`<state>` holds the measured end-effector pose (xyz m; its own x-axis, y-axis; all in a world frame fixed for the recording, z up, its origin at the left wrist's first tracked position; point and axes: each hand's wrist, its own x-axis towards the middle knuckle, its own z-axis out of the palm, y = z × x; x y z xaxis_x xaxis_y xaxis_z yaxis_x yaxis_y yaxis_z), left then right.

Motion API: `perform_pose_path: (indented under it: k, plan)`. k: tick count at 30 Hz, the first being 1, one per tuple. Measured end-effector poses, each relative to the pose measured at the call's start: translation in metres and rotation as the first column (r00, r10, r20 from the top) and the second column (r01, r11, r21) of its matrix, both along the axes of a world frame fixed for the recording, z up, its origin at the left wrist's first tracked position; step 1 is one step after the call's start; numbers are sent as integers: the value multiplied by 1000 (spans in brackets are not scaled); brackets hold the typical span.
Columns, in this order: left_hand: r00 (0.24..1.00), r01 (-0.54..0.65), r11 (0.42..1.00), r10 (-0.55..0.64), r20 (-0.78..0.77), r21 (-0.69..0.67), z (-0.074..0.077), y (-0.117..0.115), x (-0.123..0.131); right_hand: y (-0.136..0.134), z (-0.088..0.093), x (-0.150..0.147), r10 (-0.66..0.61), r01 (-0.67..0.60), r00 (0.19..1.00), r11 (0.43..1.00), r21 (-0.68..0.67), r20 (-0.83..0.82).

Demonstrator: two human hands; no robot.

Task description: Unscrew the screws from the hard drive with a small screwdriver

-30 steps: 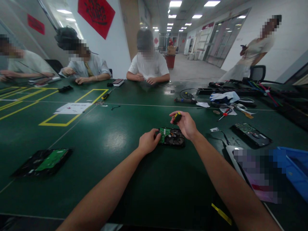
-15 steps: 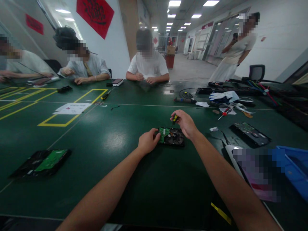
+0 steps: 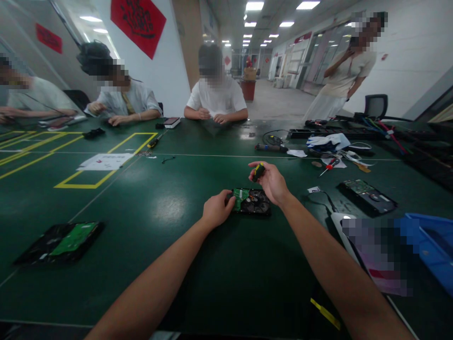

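Observation:
A hard drive [image 3: 252,202] lies on the green table in front of me, its green circuit board facing up on the left part. My left hand [image 3: 218,208] grips the drive's left end, thumb and fingers at its edge. In my right hand [image 3: 271,182] is a screwdriver [image 3: 258,171] with a yellow and black handle, held in the fingers above the drive. Its thin shaft points down at the board; whether the tip sits in a screw is too small to tell.
Another hard drive [image 3: 62,242] lies at the left, a third drive [image 3: 368,196] at the right. Beyond that are a red screwdriver [image 3: 330,165], gloves [image 3: 329,141] and cables. A blue bin [image 3: 430,250] stands at the right edge. Several people sit or stand across the table.
The screwdriver handle has turned and tilted slightly in my right hand, whose fingers have shifted around it. My left hand and the drive stay in place.

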<state>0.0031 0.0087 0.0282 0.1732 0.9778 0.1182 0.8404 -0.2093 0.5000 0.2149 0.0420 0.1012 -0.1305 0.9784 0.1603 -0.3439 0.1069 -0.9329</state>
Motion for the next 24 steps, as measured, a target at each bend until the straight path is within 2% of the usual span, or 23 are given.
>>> perform_pose_path:
  k: [9, 12, 17, 24]
  plan:
    - [1000, -2, 1000, 2, -3, -12, 0, -1, 0, 3, -2, 3, -127, 108, 966, 990, 94, 226]
    - [1000, -8, 1000, 8, -4, -19, 0, 0, 1, 4, -3, 1, -138, 119, 971, 987, 106, 197]
    - [1000, -12, 1000, 12, -2, -11, 0, -1, 0, 4, -6, -2, -84, 77, 992, 995, 66, 98]
    - [1000, -14, 1000, 14, -2, -16, 1, -1, 1, 0, -1, -1, -77, 77, 992, 997, 8, 99]
